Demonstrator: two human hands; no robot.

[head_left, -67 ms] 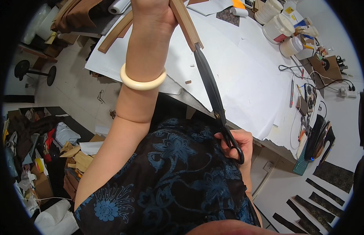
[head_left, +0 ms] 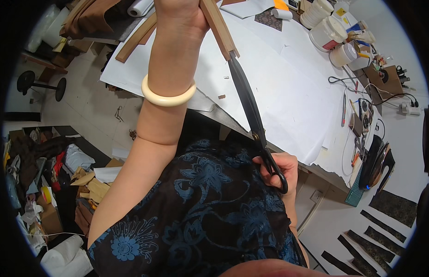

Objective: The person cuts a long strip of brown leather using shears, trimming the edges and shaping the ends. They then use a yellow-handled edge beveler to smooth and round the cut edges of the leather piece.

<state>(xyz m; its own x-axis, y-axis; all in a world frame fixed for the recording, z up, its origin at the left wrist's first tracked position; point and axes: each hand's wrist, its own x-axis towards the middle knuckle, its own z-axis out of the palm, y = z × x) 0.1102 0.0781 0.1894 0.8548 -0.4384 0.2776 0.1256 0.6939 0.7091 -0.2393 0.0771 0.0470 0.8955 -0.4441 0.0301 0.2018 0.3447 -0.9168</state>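
Observation:
My right hand (head_left: 282, 171) grips the handles of long black scissors (head_left: 255, 122) near the table's front edge. Their blades reach up and left, closed or nearly so, and the tips meet the notched end of a long brown strip (head_left: 218, 30) that looks like wood or folded leather. My left hand (head_left: 182, 14) is at the top edge, beside the strip; its fingers lie outside the picture, so its hold cannot be made out. A cream bangle (head_left: 168, 98) circles my left forearm. A tiny brown scrap (head_left: 222, 96) rests on the white paper (head_left: 288, 87) left of the blades.
Another brown strip (head_left: 136, 41) lies beyond my left forearm. White tubs (head_left: 327, 34) and a cup of brushes stand at the back right. Cables, small tools and a green cutting mat (head_left: 354, 190) line the right side. Fabric and scraps (head_left: 50, 171) are heaped at lower left.

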